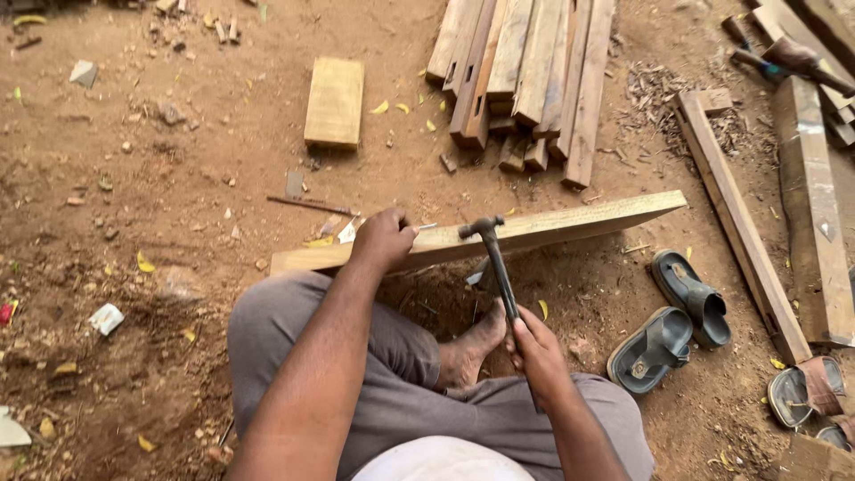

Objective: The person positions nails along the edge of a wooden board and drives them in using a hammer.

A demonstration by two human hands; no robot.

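We are looking down on a seated person, bare foot (pixel 470 349) tucked under a long pale plank (pixel 570 223) that is lying on the dirt ground (pixel 160 205). The plank's long axis is running from lower left to upper right across the view, its near edge turned up toward us.

The left hand (pixel 383 239) is resting on that edge near the plank's left part, its fingers (pixel 403 233) curled closed and pinching something thin and pale, seemingly a nail (pixel 426 227) or a small sliver, which is pointing rightward along the plank; we are not able to tell exactly what it is.

The right hand (pixel 537 352) is sitting lower and nearer the body, wrapped fully closed around the handle of a hammer (pixel 495 263). The handle is rising up and slightly left from that grip, so the metal head (pixel 481 226) is hanging at the plank's edge, just to the right of the pinched piece. That short gap is the relation that matters: head to the right, left fingers to the left, both at the same edge line. The left hand is the nearer one to the plank; the right is reaching it only through the tool.

A stack of timber (pixel 525 71), a short wooden block (pixel 335 102) and a pair of dark sandals (pixel 672 325) are lying well apart.
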